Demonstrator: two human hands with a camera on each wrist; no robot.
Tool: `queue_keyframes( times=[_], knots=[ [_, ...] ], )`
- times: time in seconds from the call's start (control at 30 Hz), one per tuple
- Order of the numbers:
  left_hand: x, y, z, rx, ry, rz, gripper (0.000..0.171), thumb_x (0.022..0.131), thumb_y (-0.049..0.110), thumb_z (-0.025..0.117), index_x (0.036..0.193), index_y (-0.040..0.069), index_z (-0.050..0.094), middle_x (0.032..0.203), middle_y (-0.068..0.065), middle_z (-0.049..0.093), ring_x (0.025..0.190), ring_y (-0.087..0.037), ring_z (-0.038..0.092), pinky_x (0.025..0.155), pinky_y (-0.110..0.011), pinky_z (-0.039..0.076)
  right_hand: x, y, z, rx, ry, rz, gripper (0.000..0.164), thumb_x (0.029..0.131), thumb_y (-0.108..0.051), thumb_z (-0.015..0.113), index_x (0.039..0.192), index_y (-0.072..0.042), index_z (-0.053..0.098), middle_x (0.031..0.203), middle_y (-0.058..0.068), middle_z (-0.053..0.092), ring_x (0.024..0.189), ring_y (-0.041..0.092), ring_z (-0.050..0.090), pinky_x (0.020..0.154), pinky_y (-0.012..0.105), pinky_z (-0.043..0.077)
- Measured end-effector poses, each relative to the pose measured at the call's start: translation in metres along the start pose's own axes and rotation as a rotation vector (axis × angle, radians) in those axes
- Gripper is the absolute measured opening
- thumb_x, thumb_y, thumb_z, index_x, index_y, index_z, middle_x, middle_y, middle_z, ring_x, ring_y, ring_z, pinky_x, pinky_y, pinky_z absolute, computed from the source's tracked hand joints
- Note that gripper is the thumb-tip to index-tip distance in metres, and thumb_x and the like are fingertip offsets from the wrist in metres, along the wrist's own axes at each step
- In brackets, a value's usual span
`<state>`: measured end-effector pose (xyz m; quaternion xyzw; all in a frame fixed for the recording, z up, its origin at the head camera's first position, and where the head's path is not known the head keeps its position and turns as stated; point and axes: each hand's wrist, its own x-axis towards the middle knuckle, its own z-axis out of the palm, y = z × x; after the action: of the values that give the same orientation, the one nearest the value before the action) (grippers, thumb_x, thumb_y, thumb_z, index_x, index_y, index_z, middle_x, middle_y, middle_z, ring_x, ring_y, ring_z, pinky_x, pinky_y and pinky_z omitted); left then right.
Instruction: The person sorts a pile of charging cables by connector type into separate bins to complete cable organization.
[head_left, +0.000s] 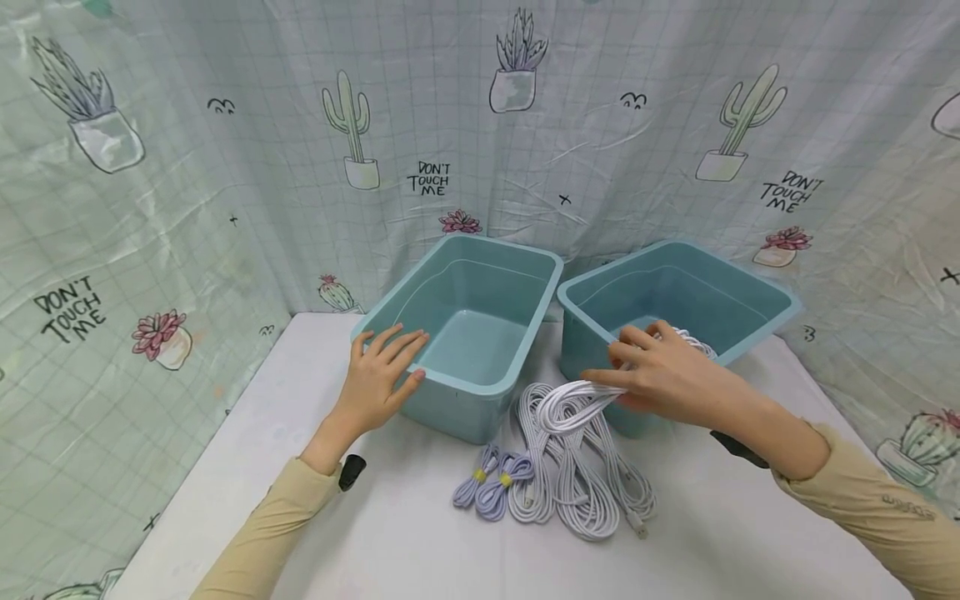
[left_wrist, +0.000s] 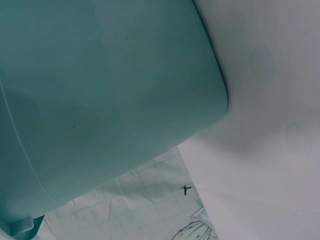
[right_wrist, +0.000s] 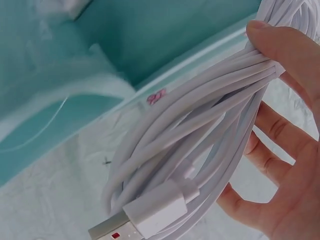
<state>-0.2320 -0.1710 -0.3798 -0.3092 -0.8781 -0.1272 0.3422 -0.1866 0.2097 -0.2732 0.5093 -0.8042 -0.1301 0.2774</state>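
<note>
My right hand (head_left: 675, 375) pinches the middle of a coiled white USB cable (head_left: 572, 407) at the near rim of the right blue-green bin (head_left: 583, 346). In the right wrist view, the cable's loops and USB plug (right_wrist: 157, 207) hang from between thumb and fingers. My left hand (head_left: 378, 379) rests on the near-left rim of the left bin (head_left: 450, 408), its fingers spread and loosely bent. That bin's inside shows bare. More coiled white cables (head_left: 588, 504) lie on the table below my right hand, partly covered by the held one.
Two small purple cable coils (head_left: 491, 496) with yellow ties lie left of the white ones on the white table (head_left: 390, 533). A curtain (head_left: 465, 133) printed with cactus drawings closes off the back and both sides. The two bins stand side by side against it.
</note>
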Motion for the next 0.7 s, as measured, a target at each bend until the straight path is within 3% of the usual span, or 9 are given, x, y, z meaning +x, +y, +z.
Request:
queue_keyframes(
  times=[0.47,0.7],
  knots=[
    [0.0,-0.001,0.0,-0.004,-0.002,0.0,0.061,0.093,0.054,0.017,0.128,0.015,0.049,0.125,-0.007,0.054,0.12,-0.032,0.043,0.094,-0.054,0.024,-0.014,0.043,-0.007,0.0,0.02,0.066,0.056,0.051,-0.021,0.084,0.104,-0.026,0.064,0.079,-0.002,0.052,0.076,0.016,0.04,0.058,0.034,0.034],
    [0.0,-0.001,0.0,-0.002,-0.013,-0.005,0.064,0.093,0.055,0.016,0.126,0.013,0.051,0.126,-0.007,0.054,0.12,-0.031,0.043,0.095,-0.054,0.023,-0.021,0.068,-0.007,0.031,0.017,0.11,0.055,0.054,-0.016,0.082,0.105,-0.025,0.064,0.081,-0.002,0.056,0.077,0.017,0.041,0.057,0.035,0.033]
  ],
)
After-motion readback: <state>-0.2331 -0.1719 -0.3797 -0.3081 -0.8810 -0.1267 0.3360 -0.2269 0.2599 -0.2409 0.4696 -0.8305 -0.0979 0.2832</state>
